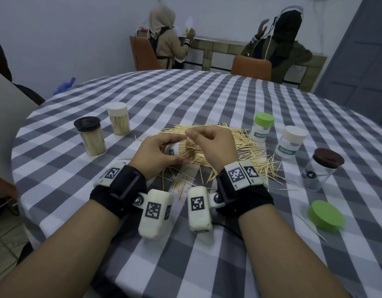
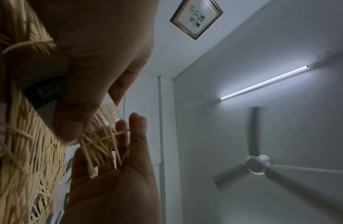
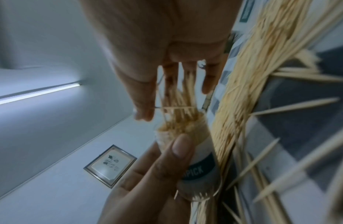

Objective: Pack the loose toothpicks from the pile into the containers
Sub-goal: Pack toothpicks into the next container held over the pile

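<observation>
A loose toothpick pile (image 1: 248, 147) lies spread on the checked table, right of centre. My left hand (image 1: 182, 149) grips a clear labelled container (image 1: 174, 152), tilted on its side with the open mouth facing right and packed with toothpicks. In the left wrist view the thumb (image 2: 80, 109) crosses the container's label (image 2: 44, 94). My right hand (image 1: 192, 134) pinches a small bunch of toothpicks (image 3: 180, 97) right at that mouth, their ends reaching into the container (image 3: 197, 151). Some sticks in the bunch (image 2: 101, 145) lie crossed.
Two filled, lidded containers stand at the left, one black-lidded (image 1: 90, 136), one white-lidded (image 1: 118, 118). Three lidded containers stand on the right: green (image 1: 262, 129), white (image 1: 290, 141), brown (image 1: 321, 168). A loose green lid (image 1: 325, 218) lies near the right edge. Two people sit beyond the table.
</observation>
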